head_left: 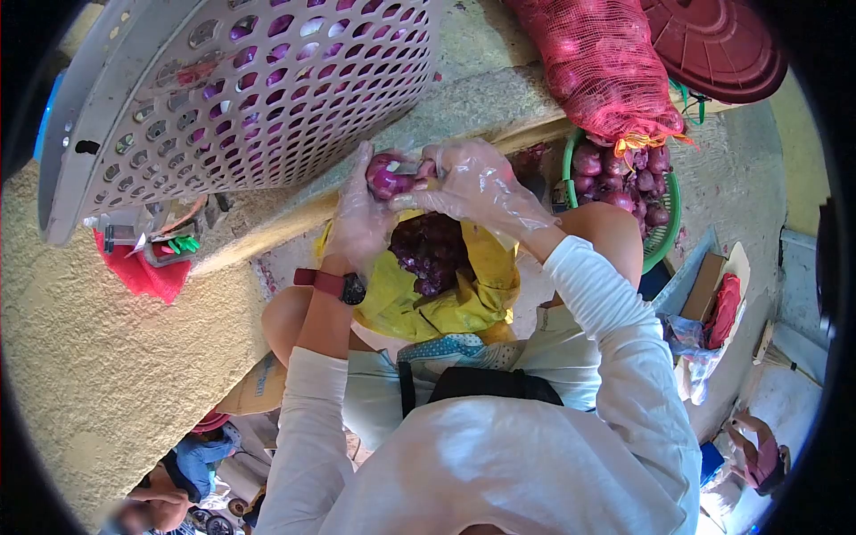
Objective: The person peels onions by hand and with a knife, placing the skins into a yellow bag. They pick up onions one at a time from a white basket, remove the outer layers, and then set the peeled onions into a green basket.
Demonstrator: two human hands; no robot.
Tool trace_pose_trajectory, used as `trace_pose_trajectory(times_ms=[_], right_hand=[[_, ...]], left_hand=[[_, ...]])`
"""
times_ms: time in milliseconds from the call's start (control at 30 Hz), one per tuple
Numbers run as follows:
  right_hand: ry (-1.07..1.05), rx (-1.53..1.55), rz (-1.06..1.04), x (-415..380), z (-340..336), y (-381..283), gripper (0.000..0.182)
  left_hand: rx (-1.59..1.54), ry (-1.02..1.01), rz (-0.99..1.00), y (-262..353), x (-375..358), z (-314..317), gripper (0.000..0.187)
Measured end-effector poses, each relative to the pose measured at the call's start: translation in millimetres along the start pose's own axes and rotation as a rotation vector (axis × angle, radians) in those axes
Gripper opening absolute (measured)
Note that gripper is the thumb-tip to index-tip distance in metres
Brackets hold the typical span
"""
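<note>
My left hand (355, 209), in a clear plastic glove, is closed around a red onion (389, 176). My right hand (477, 189), gloved the same way, is pinched beside the onion. Between its fingers and the onion shows a short greyish strip that looks like the blade of a small knife (409, 168); the rest is hidden by the fingers. Below both hands, between my knees, a yellow plastic bag (383, 299) gapes with dark red-purple onions or skins (434, 254) inside.
A large perforated grey basket (294, 98) of onions stands on the ledge at upper left. At upper right are a red mesh sack (602, 71), a dark red lid (718, 45) and a green basket (670, 236) of onions. Other people (762, 455) sit at the lower edges.
</note>
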State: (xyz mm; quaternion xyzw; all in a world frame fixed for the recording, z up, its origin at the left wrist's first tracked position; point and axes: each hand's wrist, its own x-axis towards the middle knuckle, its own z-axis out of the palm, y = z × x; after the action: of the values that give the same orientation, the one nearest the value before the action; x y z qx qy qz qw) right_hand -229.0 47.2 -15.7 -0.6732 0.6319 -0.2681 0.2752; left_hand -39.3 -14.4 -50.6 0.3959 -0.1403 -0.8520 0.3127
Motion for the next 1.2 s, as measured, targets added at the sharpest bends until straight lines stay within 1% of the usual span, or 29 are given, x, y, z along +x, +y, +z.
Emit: trace_pose_trajectory(times_ms=[100, 200, 267, 333, 400, 467, 567, 700, 767, 800, 867, 900, 967, 1033, 1100, 1133, 1200], right_hand=[[0.017, -0.029, 0.009, 2, 5, 2, 0.065], [-0.04, -0.024, 0.041, 3, 6, 1, 0.063], [-0.125, 0.02, 0.113, 2, 2, -2, 0.058], [-0.135, 0.028, 0.113, 2, 4, 1, 0.058], [-0.145, 0.036, 0.111, 1, 6, 3, 0.058], [-0.085, 0.075, 0.088, -1, 7, 2, 0.054], [-0.08, 0.053, 0.099, 0, 10, 3, 0.053], [-0.144, 0.06, 0.152, 0, 8, 2, 0.053], [-0.167, 0.122, 0.163, 0, 7, 1, 0.062], [-0.167, 0.122, 0.163, -1, 6, -1, 0.062], [-0.182, 0.077, 0.181, -1, 3, -6, 0.071], [-0.182, 0.076, 0.18, -1, 4, -6, 0.071], [-0.159, -0.007, 0.143, -1, 8, -5, 0.077], [-0.129, -0.034, 0.104, -2, 15, 3, 0.078], [-0.099, -0.06, 0.066, -2, 17, 6, 0.08], [-0.093, -0.088, 0.055, -1, 14, 5, 0.078], [-0.086, -0.119, 0.045, 0, 13, 6, 0.076]], left_hand=[[-0.03, -0.023, -0.005, -4, -3, 5, 0.047], [-0.082, -0.024, -0.042, -2, -2, 6, 0.045], [-0.083, -0.027, -0.049, -1, -4, 8, 0.045], [-0.082, -0.029, -0.057, 0, -5, 10, 0.044], [-0.103, 0.047, -0.038, -2, -4, 12, 0.042], [-0.112, 0.032, -0.047, -2, -4, 11, 0.042], [-0.121, 0.026, -0.053, -3, -1, 7, 0.042], [-0.115, 0.007, -0.046, -3, -5, 10, 0.042], [-0.13, 0.02, -0.046, -4, -4, 9, 0.042], [-0.146, 0.033, -0.046, -4, -3, 8, 0.042], [-0.133, 0.047, -0.031, -5, 0, 6, 0.042], [-0.121, 0.062, -0.016, -5, 1, 5, 0.042], [-0.123, 0.068, -0.019, -6, 2, 1, 0.043], [-0.125, 0.073, -0.022, -5, 0, 4, 0.044], [-0.171, -0.002, -0.039, -4, -4, 8, 0.046], [-0.171, -0.002, -0.038, -3, -5, 10, 0.046], [-0.167, 0.04, 0.034, -3, -6, 12, 0.047]])
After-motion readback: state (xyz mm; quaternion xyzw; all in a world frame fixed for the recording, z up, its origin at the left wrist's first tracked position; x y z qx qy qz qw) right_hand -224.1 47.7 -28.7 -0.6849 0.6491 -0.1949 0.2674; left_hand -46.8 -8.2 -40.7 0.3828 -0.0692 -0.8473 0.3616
